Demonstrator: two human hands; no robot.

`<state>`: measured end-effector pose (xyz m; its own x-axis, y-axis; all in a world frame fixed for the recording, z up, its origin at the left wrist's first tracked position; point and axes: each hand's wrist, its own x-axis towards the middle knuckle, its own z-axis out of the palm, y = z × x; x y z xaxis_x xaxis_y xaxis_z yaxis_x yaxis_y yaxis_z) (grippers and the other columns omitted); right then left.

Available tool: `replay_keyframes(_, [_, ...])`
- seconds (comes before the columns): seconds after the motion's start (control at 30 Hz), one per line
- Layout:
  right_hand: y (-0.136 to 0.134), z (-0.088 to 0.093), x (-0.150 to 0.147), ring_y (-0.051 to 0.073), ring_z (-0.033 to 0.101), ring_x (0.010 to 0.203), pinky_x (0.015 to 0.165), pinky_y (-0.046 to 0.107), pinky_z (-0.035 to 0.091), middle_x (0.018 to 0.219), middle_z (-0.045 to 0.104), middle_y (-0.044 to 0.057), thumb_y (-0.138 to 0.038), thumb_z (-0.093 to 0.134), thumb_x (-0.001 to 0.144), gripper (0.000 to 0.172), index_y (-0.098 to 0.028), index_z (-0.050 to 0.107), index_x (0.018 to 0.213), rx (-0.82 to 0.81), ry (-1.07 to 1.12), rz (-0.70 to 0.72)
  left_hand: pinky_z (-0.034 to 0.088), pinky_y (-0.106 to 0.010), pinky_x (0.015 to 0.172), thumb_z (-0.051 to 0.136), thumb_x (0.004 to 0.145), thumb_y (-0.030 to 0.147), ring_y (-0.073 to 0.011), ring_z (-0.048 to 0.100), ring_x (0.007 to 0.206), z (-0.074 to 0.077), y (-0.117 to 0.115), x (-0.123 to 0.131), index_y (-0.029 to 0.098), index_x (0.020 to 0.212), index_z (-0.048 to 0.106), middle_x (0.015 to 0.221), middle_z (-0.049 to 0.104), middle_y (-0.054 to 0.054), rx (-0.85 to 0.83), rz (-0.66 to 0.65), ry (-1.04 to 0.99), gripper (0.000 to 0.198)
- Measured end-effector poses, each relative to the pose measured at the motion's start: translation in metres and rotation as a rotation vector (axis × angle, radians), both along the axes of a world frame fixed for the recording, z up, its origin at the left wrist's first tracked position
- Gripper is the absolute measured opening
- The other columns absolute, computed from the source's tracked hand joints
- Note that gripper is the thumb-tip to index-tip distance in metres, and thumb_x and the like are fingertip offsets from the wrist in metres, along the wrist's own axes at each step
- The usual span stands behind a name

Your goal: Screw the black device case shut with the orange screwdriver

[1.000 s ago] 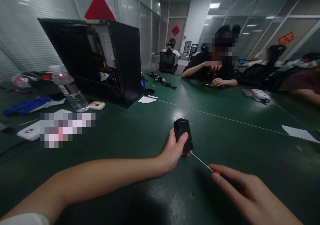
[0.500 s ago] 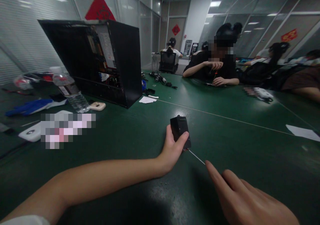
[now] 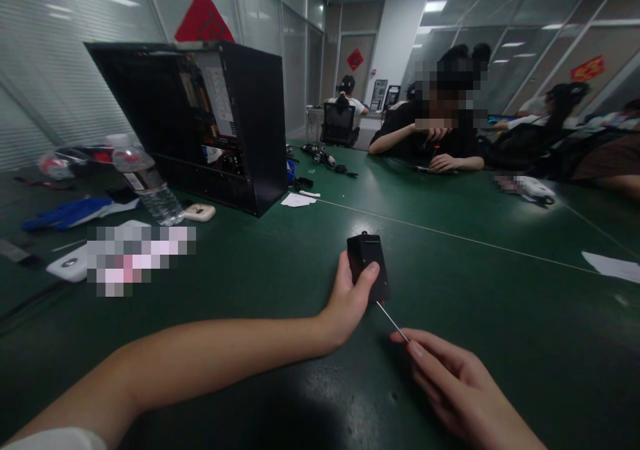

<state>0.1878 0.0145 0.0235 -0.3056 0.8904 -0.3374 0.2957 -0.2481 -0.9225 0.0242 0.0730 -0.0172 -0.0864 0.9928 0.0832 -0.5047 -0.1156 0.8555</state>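
My left hand (image 3: 353,297) grips a small black box (image 3: 376,253) with a tab at its far end, the thumb lying across its top face. In my right hand (image 3: 460,377) is a screwdriver (image 3: 393,320); its thin metal shaft points up and left. The shaft's tip meets the near end of the box, though the exact contact spot is too small to make out. My fingers cover most of the screwdriver's handle. Both hands are over the green table (image 3: 280,270).
An open black computer case (image 3: 260,130) stands at the left, with a water bottle (image 3: 150,183) and blue gloves (image 3: 67,213) beside it. Cables (image 3: 327,159) and paper (image 3: 299,200) lie beyond. Across the table sits a person (image 3: 450,117) handling a tool.
My right hand has turned, its fingers now shifted and pinched around the screwdriver from the other side. The view has swung slightly left. My left hand keeps its hold on the box.
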Motion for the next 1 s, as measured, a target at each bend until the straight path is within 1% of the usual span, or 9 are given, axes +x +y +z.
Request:
replay_keyframes(0.07, [0.003, 0.002, 0.003, 0.018, 0.069, 0.063, 0.051, 0.024, 0.053, 0.075, 0.071, 0.005, -0.056, 0.059, 0.088, 0.041, -0.021, 0.076, 0.102, 0.308, -0.187, 0.054, 0.053, -0.027, 0.067, 0.063, 0.089, 0.045, -0.0172, 0.058, 0.087, 0.0, 0.0, 0.0, 0.024, 0.119, 0.049, 0.108, 0.058, -0.005, 0.01, 0.009, 0.005, 0.039])
replay_keyframes(0.13, [0.006, 0.004, 0.009, 0.025, 0.075, 0.083, 0.07, 0.032, 0.061, 0.093, 0.078, 0.008, -0.05, 0.058, 0.089, 0.035, -0.023, 0.077, 0.1, 0.59, -0.348, 0.099, 0.052, -0.027, 0.071, 0.063, 0.09, 0.043, -0.0166, 0.058, 0.088, -0.001, 0.0, 0.001, 0.024, 0.119, 0.05, 0.107, 0.059, -0.005, 0.014, 0.024, 0.017, 0.038])
replay_keyframes(0.2, [0.007, 0.005, 0.014, 0.026, 0.077, 0.084, 0.075, 0.035, 0.063, 0.097, 0.08, 0.008, -0.045, 0.056, 0.091, 0.032, -0.024, 0.078, 0.102, 0.757, -0.453, 0.106, 0.052, -0.027, 0.071, 0.064, 0.089, 0.043, -0.0158, 0.058, 0.087, -0.001, 0.001, 0.001, 0.024, 0.119, 0.05, 0.107, 0.059, -0.004, 0.002, 0.024, 0.007, 0.037])
replay_keyframes(0.27, [0.008, 0.003, 0.015, 0.024, 0.078, 0.079, 0.07, 0.032, 0.063, 0.094, 0.081, 0.007, -0.043, 0.055, 0.092, 0.032, -0.024, 0.077, 0.104, 0.79, -0.48, 0.118, 0.051, -0.026, 0.066, 0.065, 0.088, 0.046, -0.0153, 0.059, 0.083, -0.001, 0.002, 0.002, 0.025, 0.117, 0.05, 0.103, 0.058, -0.003, -0.037, -0.004, -0.041, 0.039])
replay_keyframes(0.37, [0.007, -0.004, 0.008, 0.021, 0.077, 0.075, 0.063, 0.026, 0.061, 0.089, 0.08, 0.005, -0.045, 0.051, 0.095, 0.034, -0.024, 0.076, 0.104, 0.707, -0.429, 0.125, 0.049, -0.024, 0.057, 0.067, 0.084, 0.052, -0.0136, 0.057, 0.073, -0.001, 0.003, 0.004, 0.023, 0.114, 0.05, 0.095, 0.056, -0.001, -0.13, -0.08, -0.158, 0.045])
replay_keyframes(0.57, [0.003, -0.016, -0.004, 0.019, 0.076, 0.078, 0.07, 0.023, 0.06, 0.093, 0.079, 0.005, -0.048, 0.048, 0.097, 0.039, -0.02, 0.073, 0.106, 0.633, -0.347, 0.07, 0.051, -0.025, 0.06, 0.068, 0.082, 0.056, -0.0132, 0.057, 0.073, 0.003, -0.003, 0.007, 0.022, 0.118, 0.048, 0.094, 0.056, -0.002, -0.131, -0.203, -0.196, 0.053])
replay_keyframes(0.67, [0.003, -0.02, 0.003, 0.02, 0.077, 0.08, 0.07, 0.024, 0.061, 0.095, 0.079, 0.007, -0.045, 0.047, 0.098, 0.038, -0.018, 0.071, 0.109, 0.77, -0.429, 0.035, 0.052, -0.024, 0.063, 0.066, 0.087, 0.05, -0.015, 0.058, 0.081, 0.004, -0.008, 0.005, 0.023, 0.122, 0.049, 0.102, 0.057, -0.004, -0.033, -0.18, -0.12, 0.046])
replay_keyframes(0.83, [0.007, -0.023, 0.016, 0.021, 0.077, 0.087, 0.073, 0.028, 0.063, 0.106, 0.076, 0.011, -0.033, 0.044, 0.101, 0.036, -0.014, 0.062, 0.127, 1.164, -0.67, 0.039, 0.053, -0.026, 0.066, 0.063, 0.091, 0.046, -0.016, 0.058, 0.083, 0.001, -0.01, 0.005, 0.023, 0.12, 0.05, 0.105, 0.058, -0.005, 0.018, -0.152, -0.048, 0.039])
replay_keyframes(1.0, [0.007, -0.022, 0.019, 0.017, 0.07, 0.053, 0.039, 0.024, 0.053, 0.087, 0.073, 0.007, -0.03, 0.039, 0.103, 0.045, -0.017, 0.049, 0.145, 1.328, -0.933, 0.133, 0.049, -0.035, 0.094, 0.062, 0.091, 0.049, -0.0218, 0.059, 0.106, 0.0, -0.011, 0.005, 0.02, 0.122, 0.051, 0.116, 0.06, -0.008, 0.05, -0.144, 0.051, 0.044])
